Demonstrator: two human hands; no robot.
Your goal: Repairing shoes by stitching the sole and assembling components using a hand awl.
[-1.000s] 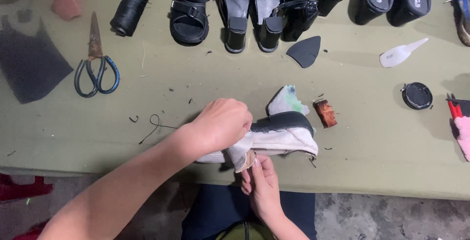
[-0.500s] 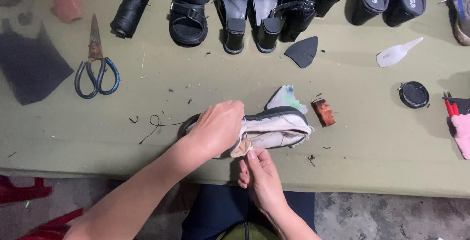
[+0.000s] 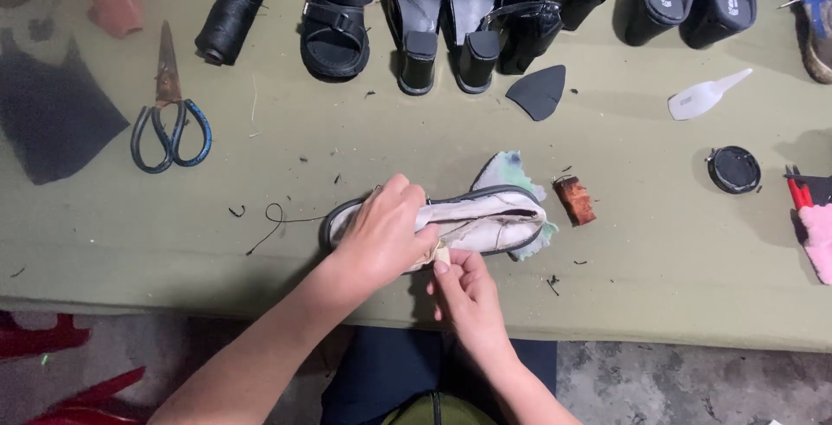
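Working at the olive table, we see a row of black shoes along its far edge. Near the front edge lies a pale shoe with dark rim, on its side. Left hand lies over its middle, fingers curled, pressing it down. Right hand pinches the shoe's lower edge between thumb and fingertips. Scissors lie well left; a small brown block sits just beside the shoe.
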